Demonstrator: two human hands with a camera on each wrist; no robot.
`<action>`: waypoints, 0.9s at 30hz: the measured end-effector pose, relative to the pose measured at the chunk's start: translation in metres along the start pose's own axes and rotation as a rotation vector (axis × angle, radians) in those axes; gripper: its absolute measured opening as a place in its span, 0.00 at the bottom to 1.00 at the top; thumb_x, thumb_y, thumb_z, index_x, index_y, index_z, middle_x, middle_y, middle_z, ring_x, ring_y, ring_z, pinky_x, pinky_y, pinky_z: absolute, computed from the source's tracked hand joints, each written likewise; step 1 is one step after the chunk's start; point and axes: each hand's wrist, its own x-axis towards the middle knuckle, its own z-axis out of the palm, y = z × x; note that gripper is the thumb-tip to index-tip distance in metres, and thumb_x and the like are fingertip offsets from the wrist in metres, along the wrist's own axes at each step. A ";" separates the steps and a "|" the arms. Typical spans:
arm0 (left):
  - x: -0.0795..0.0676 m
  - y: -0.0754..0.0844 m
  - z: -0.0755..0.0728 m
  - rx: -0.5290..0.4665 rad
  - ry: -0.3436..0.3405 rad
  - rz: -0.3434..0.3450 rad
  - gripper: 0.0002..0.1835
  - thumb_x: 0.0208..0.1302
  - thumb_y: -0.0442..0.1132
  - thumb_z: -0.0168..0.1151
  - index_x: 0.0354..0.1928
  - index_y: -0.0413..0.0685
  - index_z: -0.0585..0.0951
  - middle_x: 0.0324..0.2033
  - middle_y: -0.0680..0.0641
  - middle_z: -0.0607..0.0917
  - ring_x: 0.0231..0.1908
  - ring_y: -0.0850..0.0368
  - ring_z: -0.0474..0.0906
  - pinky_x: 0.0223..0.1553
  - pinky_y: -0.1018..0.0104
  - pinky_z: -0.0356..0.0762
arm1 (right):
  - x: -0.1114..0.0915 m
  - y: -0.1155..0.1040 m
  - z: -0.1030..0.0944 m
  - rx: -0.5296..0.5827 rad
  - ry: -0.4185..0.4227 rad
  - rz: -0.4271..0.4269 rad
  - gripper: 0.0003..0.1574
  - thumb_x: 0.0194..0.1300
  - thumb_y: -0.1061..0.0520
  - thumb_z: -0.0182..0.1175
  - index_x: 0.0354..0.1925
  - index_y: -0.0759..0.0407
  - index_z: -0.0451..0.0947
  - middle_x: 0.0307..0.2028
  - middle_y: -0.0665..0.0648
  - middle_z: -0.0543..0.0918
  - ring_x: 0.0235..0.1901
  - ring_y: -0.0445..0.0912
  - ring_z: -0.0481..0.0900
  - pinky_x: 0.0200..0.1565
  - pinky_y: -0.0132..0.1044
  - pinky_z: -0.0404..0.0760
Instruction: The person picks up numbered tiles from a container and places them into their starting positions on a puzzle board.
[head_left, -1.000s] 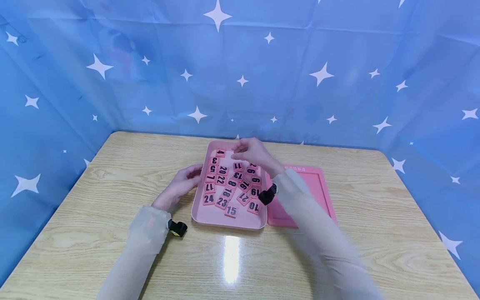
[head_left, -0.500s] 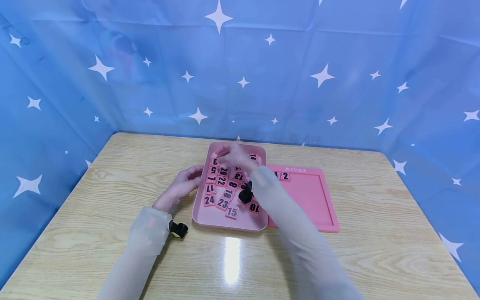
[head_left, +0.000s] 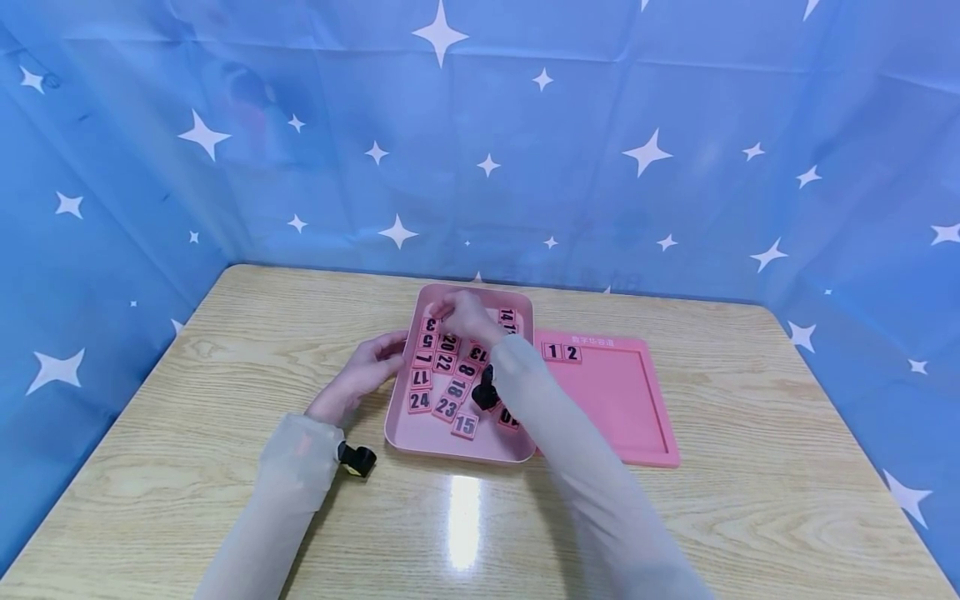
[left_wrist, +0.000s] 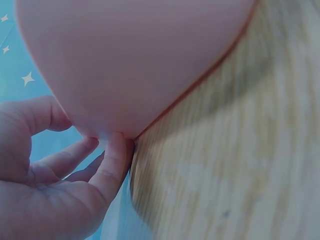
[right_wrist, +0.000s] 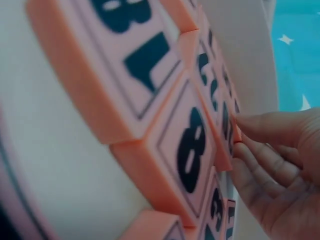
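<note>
A pale pink tray [head_left: 450, 446] holds several pink number tiles [head_left: 465, 425], lying at mixed angles. My left hand [head_left: 363, 371] is at the tray's left side, its fingertips touching the outer wall, as the left wrist view shows. My right hand [head_left: 467, 317] reaches into the tray's far left part. In the right wrist view, its thumb and fingertips pinch the edge of a number tile [right_wrist: 237, 131] beyond the tile marked 8 [right_wrist: 192, 150]. The held tile's number is hidden.
Right of the tray lies a pink frame board [head_left: 611, 400] with tiles 1 [head_left: 552, 351] and 2 [head_left: 572, 353] side by side in its upper left corner. Both rest on a wooden table [head_left: 750, 467]. A blue star-patterned curtain [head_left: 525, 150] hangs behind.
My right hand has moved left across the tray to its far left corner, covering the tile marked 4. Tiles 1 and 2 have come into view. The left hand stays put.
</note>
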 end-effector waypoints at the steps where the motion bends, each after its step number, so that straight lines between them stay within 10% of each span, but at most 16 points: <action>1: 0.000 0.000 0.000 -0.001 -0.001 0.002 0.27 0.64 0.25 0.45 0.67 0.32 0.60 0.61 0.31 0.67 0.60 0.41 0.65 0.58 0.57 0.70 | 0.000 0.000 0.000 -0.014 -0.005 -0.011 0.15 0.56 0.72 0.61 0.43 0.63 0.79 0.41 0.57 0.82 0.41 0.47 0.78 0.42 0.33 0.79; 27: 0.001 -0.002 -0.001 0.022 -0.002 0.002 0.27 0.66 0.27 0.46 0.67 0.33 0.61 0.61 0.32 0.68 0.59 0.41 0.66 0.57 0.56 0.71 | -0.003 -0.005 -0.002 -0.186 -0.081 -0.092 0.12 0.57 0.63 0.65 0.42 0.62 0.80 0.34 0.54 0.79 0.32 0.43 0.75 0.38 0.31 0.78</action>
